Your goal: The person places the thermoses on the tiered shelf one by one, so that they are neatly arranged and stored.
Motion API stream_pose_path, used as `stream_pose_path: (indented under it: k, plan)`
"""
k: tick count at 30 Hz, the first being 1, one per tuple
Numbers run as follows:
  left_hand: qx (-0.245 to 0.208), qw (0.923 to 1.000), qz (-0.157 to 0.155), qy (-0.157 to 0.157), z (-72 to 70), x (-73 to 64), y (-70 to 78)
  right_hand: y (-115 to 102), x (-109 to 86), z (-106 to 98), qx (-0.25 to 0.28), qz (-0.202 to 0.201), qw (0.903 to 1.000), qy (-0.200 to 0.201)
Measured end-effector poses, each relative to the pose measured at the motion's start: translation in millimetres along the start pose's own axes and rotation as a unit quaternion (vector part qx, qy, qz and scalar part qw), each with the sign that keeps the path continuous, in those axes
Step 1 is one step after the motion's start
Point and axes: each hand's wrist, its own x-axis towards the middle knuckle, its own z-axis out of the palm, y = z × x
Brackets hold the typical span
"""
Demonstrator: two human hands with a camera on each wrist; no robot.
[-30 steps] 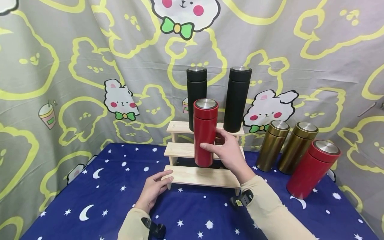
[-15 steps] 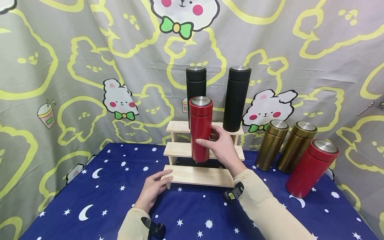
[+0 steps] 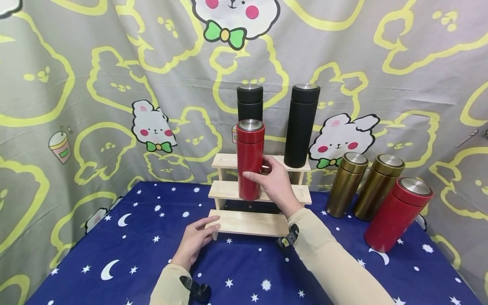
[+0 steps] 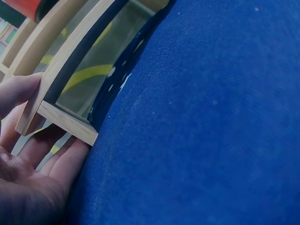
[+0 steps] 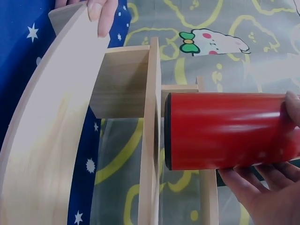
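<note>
My right hand [image 3: 272, 180] holds a red thermos bottle [image 3: 250, 159] with a steel-topped lid, thumb on its near side and fingers behind. The bottle is upright, and its base is close over the middle shelf [image 5: 151, 140] in the right wrist view. My left hand [image 3: 194, 241] grips the left end of the lowest shelf [image 3: 248, 223] of a three-step wooden display stand [image 4: 70, 123], thumb on top and fingers around the end leg. Two black thermos bottles [image 3: 302, 127] stand on the top shelf, the left one [image 3: 250, 101] partly hidden behind the red bottle.
To the right of the stand, two bronze thermos bottles [image 3: 346, 184] and another red thermos bottle [image 3: 398, 214] stand on the blue star-patterned tablecloth [image 3: 133, 250]. A grey cartoon-printed curtain [image 3: 183, 76] hangs behind the table.
My right hand has carried the red bottle left and back, from in front of the stand to over the middle shelf. My left hand stays at the stand's end.
</note>
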Motion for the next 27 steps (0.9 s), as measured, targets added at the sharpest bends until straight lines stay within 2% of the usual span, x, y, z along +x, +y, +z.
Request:
stream_pose_path:
  k: [3, 9, 13, 19, 27]
  plan:
    - [-0.009, 0.9999, 0.002, -0.006, 1.1, -0.3, -0.2, 0.9, 1.5, 1.8, -0.004, 0.003, 1.0000, 0.005]
    - [-0.002, 0.9999, 0.009, 0.004, -2.7, -1.5, 0.1, 1.9, 4.9, 8.0, -0.011, 0.012, 0.9998, -0.010]
    - [-0.007, 0.9999, 0.006, -0.008, -1.7, 0.4, -0.5, 1.5, 6.1, 7.5, -0.017, 0.016, 0.9997, -0.009]
    - [-0.004, 1.0000, 0.002, -0.004, -0.7, 0.9, -2.2, 2.2, 5.1, 4.7, -0.026, 0.019, 0.9992, -0.026]
    - [-0.006, 1.0000, 0.005, -0.003, 0.0, 0.3, 0.2, 7.4, -0.4, -12.3, -0.033, -0.014, 0.9992, -0.019]
